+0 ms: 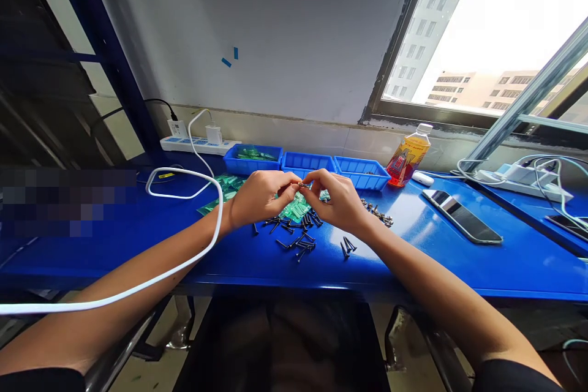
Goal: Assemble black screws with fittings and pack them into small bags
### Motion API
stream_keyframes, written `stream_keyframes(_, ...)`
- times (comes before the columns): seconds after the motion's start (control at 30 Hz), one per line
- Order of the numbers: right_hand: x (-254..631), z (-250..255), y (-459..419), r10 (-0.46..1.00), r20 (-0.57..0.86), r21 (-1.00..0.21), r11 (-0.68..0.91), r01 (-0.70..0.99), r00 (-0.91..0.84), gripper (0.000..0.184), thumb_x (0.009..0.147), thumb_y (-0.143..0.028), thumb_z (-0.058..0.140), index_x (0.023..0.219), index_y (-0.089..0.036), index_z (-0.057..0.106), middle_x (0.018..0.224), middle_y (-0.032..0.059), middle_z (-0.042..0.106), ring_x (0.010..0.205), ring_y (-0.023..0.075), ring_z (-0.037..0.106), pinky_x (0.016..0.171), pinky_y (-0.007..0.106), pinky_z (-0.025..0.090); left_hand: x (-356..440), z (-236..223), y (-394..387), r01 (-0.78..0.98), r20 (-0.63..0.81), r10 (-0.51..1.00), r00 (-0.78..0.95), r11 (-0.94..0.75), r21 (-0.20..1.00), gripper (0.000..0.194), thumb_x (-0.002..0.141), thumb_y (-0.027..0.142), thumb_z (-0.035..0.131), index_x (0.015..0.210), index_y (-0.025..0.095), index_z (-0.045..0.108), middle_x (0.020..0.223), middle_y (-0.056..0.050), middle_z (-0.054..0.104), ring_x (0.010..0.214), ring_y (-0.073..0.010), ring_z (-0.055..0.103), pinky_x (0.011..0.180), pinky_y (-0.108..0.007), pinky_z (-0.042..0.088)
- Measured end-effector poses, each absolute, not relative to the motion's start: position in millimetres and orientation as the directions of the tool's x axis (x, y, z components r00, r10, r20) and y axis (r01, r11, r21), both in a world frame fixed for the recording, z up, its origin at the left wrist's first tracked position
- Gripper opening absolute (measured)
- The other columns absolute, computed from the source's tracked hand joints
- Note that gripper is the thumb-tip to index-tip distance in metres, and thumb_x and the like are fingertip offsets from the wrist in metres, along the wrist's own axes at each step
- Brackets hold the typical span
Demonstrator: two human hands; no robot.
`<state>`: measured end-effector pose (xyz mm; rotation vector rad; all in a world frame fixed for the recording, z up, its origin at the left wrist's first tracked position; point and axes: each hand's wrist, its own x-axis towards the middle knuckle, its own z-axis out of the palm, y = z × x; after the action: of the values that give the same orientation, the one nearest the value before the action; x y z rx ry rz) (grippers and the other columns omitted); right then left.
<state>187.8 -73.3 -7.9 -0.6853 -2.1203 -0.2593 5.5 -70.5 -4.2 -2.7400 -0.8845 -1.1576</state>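
Observation:
My left hand (260, 199) and my right hand (339, 201) meet above the blue table, fingertips almost touching. Pinched between both sets of fingers is a small shiny metal fastener (304, 185); its exact kind is too small to tell. Under the hands lie green-printed plastic packets (294, 209), partly hidden by them. Black screws (301, 244) are scattered in front, and a few more black screws (348, 247) form a little group to the right. Beyond my right wrist is a loose pile of metal hardware (382, 217).
Three blue bins stand along the wall; the left bin (252, 165) holds green packets. A drink bottle (410, 156) and a phone (462, 216) are on the right. A white cable (219, 214) loops across my left forearm from the power strip (197, 145).

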Motion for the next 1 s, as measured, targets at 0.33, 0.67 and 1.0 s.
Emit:
stream_keyframes(0.33, 185.9, -9.7, -73.3, 0.384, 0.822, -0.084, 0.812, 0.578, -0.42, 0.009, 0.085, -0.026, 0.051, 0.085, -0.018, 0.054, 0.055, -0.0042, 0.057, 0.049, 0.0082, 0.051, 0.055, 0.021, 0.039, 7.7, -2.9, -73.2, 0.497, 0.648, 0.567, 0.508, -0.808, 0.318, 0.031, 0.088, 0.028, 0.036, 0.085, 0.014, 0.063, 0.063, -0.001, 0.063, 0.059, -0.012, 0.058, 0.058, -0.021, 0.042)
stream_keyframes(0.67, 183.9, -9.7, -75.6, 0.44, 0.805, -0.124, 0.78, 0.614, -0.397, 0.008, 0.08, -0.019, 0.047, 0.082, -0.018, 0.055, 0.055, -0.0028, 0.058, 0.051, 0.01, 0.053, 0.055, 0.022, 0.039, 9.2, -3.8, -71.9, 0.52, 0.653, 0.57, 0.499, -0.8, 0.3, 0.032, 0.087, 0.029, 0.037, 0.086, 0.014, 0.065, 0.063, -0.001, 0.063, 0.059, -0.0124, 0.058, 0.058, -0.022, 0.042)
stream_keyframes(1.0, 184.6, -14.0, -71.1, 0.445, 0.786, -0.103, 0.779, 0.618, -0.43, 0.011, 0.083, -0.02, 0.048, 0.085, -0.017, 0.058, 0.057, -0.0011, 0.06, 0.053, 0.0113, 0.055, 0.056, 0.022, 0.04, 10.4, -6.6, -71.1, 0.534, 0.617, 0.588, 0.523, -0.79, 0.301, 0.033, 0.088, 0.027, 0.037, 0.089, 0.013, 0.066, 0.063, -0.002, 0.064, 0.057, -0.0126, 0.057, 0.056, -0.021, 0.041)
